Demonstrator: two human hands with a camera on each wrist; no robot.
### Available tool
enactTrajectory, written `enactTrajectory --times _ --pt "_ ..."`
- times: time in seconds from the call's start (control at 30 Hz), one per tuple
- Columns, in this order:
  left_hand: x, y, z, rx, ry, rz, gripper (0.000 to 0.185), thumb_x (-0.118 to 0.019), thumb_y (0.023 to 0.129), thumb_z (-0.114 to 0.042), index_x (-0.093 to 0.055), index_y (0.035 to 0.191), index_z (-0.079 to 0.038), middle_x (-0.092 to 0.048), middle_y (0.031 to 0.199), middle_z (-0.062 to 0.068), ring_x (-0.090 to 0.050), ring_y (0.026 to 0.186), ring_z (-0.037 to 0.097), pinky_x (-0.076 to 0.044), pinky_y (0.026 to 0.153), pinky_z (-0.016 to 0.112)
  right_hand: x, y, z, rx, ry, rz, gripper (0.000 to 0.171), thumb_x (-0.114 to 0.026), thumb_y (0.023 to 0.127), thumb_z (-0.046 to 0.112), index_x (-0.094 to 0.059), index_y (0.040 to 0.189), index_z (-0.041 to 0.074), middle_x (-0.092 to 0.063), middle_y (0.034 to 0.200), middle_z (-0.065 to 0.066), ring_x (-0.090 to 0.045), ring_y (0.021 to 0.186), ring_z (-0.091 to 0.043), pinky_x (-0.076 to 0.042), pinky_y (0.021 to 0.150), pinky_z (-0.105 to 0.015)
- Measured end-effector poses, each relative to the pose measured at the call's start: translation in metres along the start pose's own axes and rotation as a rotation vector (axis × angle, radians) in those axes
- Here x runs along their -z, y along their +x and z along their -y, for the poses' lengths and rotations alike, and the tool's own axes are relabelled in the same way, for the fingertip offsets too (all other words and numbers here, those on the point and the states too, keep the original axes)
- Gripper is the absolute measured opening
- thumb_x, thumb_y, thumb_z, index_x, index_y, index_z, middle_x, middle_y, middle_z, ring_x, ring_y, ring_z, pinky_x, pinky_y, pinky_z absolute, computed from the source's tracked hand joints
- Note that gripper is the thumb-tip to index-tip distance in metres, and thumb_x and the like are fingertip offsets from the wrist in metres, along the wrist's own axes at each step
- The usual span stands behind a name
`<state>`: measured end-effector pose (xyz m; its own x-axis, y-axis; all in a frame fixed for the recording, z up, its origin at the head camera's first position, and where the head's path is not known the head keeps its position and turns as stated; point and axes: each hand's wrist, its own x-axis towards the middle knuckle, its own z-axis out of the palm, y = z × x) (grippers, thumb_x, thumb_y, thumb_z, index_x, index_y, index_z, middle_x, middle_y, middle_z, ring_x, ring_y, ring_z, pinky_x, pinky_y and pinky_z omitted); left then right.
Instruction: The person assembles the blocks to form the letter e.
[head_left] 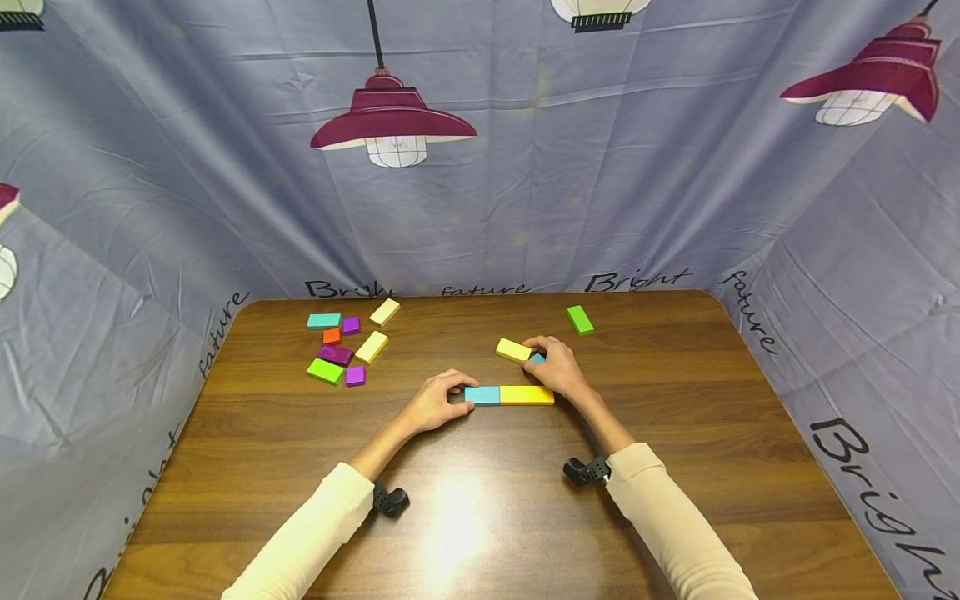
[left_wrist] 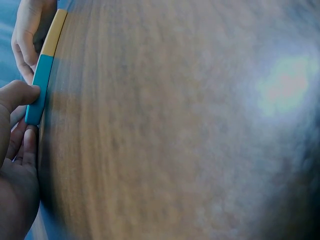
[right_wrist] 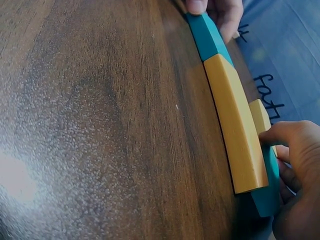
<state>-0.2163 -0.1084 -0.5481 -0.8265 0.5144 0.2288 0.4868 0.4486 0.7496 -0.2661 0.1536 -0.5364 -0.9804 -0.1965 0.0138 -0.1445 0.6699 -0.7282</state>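
left hand (head_left: pixel 435 404) fingers pinch one teal block (head_left: pixel 482 395); right hand (head_left: pixel 555 371) fingers grip another (head_left: pixel 537 358).

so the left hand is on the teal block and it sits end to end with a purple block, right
Not quite. The left hand does touch the teal block, but the block lying end to end with it is yellow, not purple. The head view shows this plainly, and both wrist views show the same yellow block. The purple blocks lie in the loose group at the far left of the table.
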Motion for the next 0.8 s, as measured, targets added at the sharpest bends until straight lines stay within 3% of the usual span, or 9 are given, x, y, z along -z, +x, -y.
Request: enactTrajectory --times 0.6,0.8 --pt "-0.0014 0.0002 0.002 -0.001 -0.013 -0.006 0.031 -0.073 0.076 -0.012 -0.065 0.106 -0.011 -0.061 0.101 0.0 -0.056 0.091 0.011 -0.047 0.08 0.025 0.0032 -0.0009 0.0016 0.003 -0.001 0.02 0.039 -0.069 0.079 0.015 -0.06 0.116 0.007 -0.056 0.106 -0.009 -0.052 0.094 -0.023 -0.044 0.081 -0.038" --pt "-0.0017 -0.0004 0.0027 0.003 -0.001 -0.005 0.031 -0.073 0.076 -0.013 -0.065 0.106 -0.013 -0.06 0.1 -0.001 -0.056 0.091 0.012 -0.047 0.081 0.026 0.0028 -0.0025 0.0008 0.009 0.043 0.005 0.041 -0.068 0.083 0.022 -0.058 0.119 0.008 -0.056 0.107 -0.008 -0.053 0.096 -0.023 -0.045 0.082 -0.038"
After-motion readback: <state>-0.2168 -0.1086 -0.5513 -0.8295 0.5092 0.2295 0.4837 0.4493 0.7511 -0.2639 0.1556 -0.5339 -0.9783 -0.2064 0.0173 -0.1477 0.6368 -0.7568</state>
